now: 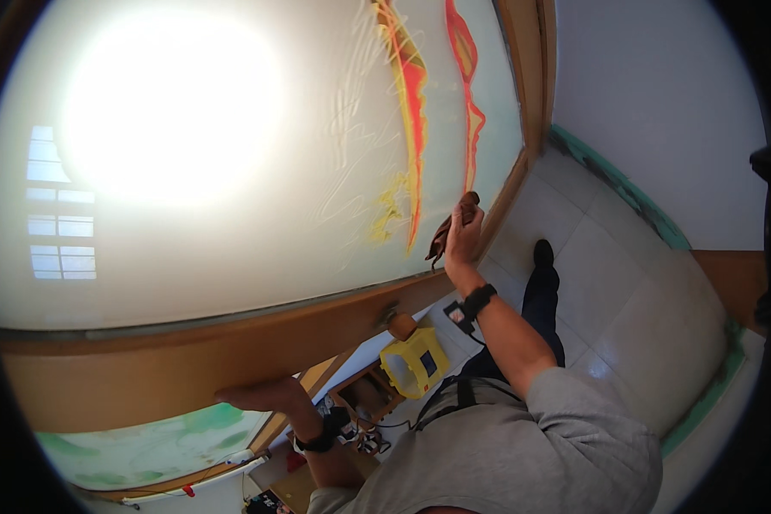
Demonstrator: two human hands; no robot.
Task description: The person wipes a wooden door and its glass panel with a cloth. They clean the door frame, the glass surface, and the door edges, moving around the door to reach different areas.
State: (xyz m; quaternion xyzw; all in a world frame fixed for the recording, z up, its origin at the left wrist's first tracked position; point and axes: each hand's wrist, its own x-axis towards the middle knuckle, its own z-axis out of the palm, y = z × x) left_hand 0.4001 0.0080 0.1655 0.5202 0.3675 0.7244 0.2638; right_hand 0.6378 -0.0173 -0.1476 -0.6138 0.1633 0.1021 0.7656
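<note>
My right hand (464, 232) holds a crumpled brown cloth (442, 239) against the lower right part of a large glass pane (283, 218). Just above the cloth runs a narrow red and yellow painted design (472, 122), with a wider red and yellow one (414, 109) to its left. My left hand (257, 393) rests at the wooden frame (167, 360) of the pane, its fingers extended along the edge; nothing shows in it. Each wrist wears a black strap.
Below the frame's round wooden knob (402, 326) stands a yellow container (414, 363) beside a wooden box (363, 392) and assorted small items. A second pane with green patches (160, 443) is at lower left. Pale floor tiles (591, 289) lie around my leg, by a white wall (655, 115).
</note>
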